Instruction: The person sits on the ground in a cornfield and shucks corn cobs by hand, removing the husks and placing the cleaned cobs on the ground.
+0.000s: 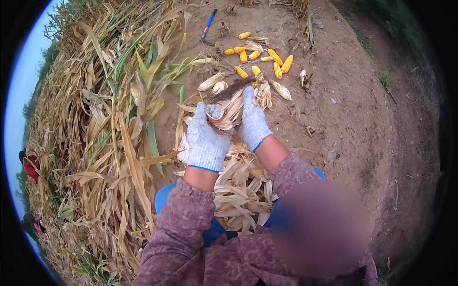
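My left hand (208,141), in a white knit glove with a blue cuff, grips the dry husk (232,109) of a corn ear in front of me. Opposite it, my gloved right hand (254,119) closes on the same ear, its thumb near a small patch of bared yellow kernels (254,85). Dark corn silk (232,89) trails from the husk. Much of the ear is hidden by husk and gloves. Just beyond the hands lie bare yellow corn ears (274,57), with several still in husk, one being a pale ear (281,89).
Stripped husks (243,186) are heaped between my knees. Cut dry cornstalks (107,143) cover the left side. A blue-handled tool with a dark angled head (208,26) lies on the soil (343,118) beyond the ears. A person in red (31,166) is far left, another person (39,226) below.
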`<state>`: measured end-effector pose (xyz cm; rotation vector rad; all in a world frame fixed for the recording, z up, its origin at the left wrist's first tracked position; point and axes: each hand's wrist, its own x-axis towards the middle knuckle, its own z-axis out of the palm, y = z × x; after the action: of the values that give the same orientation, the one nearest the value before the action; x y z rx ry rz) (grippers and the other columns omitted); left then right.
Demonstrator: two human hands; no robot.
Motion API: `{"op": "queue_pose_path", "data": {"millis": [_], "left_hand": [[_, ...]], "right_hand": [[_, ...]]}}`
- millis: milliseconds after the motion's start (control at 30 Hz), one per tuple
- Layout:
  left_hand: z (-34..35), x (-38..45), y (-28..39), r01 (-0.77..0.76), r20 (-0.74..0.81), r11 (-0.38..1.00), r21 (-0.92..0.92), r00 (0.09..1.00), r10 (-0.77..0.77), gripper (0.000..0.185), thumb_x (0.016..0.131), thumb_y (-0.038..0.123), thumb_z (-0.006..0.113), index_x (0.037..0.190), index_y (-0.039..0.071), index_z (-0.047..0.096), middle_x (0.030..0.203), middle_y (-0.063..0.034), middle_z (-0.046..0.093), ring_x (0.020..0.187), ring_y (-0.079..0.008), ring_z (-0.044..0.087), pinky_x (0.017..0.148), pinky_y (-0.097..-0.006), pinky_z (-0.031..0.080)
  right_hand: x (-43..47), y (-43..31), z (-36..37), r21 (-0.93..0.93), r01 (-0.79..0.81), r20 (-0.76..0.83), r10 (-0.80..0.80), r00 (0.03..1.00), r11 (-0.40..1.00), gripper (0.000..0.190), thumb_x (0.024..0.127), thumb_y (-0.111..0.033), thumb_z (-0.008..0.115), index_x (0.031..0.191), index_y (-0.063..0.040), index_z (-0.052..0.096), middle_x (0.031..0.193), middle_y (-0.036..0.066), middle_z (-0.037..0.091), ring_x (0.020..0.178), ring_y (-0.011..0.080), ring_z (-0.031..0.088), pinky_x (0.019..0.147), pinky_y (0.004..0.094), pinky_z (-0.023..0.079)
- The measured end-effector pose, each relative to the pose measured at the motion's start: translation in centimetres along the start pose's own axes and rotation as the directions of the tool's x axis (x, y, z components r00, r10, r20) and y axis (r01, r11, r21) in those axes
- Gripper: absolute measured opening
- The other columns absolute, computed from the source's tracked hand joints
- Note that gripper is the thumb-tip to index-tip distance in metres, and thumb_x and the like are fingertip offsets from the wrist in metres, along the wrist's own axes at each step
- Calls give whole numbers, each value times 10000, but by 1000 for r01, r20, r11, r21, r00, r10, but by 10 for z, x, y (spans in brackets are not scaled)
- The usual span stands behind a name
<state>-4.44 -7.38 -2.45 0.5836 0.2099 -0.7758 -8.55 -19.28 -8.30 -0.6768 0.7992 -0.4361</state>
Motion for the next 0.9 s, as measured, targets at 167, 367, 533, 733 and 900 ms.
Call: {"op": "queue_pose_path", "data": {"millis": [167, 367, 533, 733, 900], "left_hand": [[1, -22, -11, 170, 126, 984, 55, 976, -176, 231, 1103, 320, 599, 1035, 105, 651, 988, -45, 714, 938, -247, 706, 895, -476, 594], [6, -14, 22, 51, 223, 999, 7, 974, -52, 263, 1092, 354, 613, 995, 113, 658, 917, -34, 704, 880, -235, 712, 831, -426, 605], [14, -32, 15, 36, 66, 995, 98, 997, -42, 290, 1099, 316, 613, 892, 121, 555, 818, -11, 574, 766, -199, 603, 785, -390, 577], [33, -58, 25, -30, 12, 988, 149, 1000, 29, 465, 1122, 325, 580, 731, 164, 387, 670, 29, 376, 603, -147, 401, 678, -343, 498], [17, -45, 32, -140, -21, 912, 387, 987, 160, 277, 1105, 276, 624, 882, 122, 563, 737, 18, 524, 658, -142, 533, 687, -329, 517]], "right_hand": [[25, 10, -21, 185, -117, 69, 106, 992, 976, 736, 1081, -665, 463, 1384, -12, 614, 1239, 165, 721, 1055, 296, 732, 909, 443, 617], [-33, 5, 11, 182, -236, 313, 171, 934, 955, 522, 1080, -447, 627, 1380, -20, 641, 1315, 140, 730, 1141, 273, 732, 965, 420, 616], [-2, 8, -15, 151, -90, 168, 64, 984, 985, 532, 1010, -381, 732, 1374, -11, 616, 1234, 162, 715, 1039, 310, 725, 881, 449, 626], [22, -29, -36, 178, 131, -14, -130, 991, 975, 536, 953, -360, 787, 1332, -22, 617, 1148, 149, 700, 969, 298, 700, 785, 464, 618], [42, -32, -47, -198, 377, -108, -402, 909, 905, 582, 963, -335, 784, 1408, -19, 581, 1271, 154, 705, 1092, 254, 696, 920, 397, 584]]}}
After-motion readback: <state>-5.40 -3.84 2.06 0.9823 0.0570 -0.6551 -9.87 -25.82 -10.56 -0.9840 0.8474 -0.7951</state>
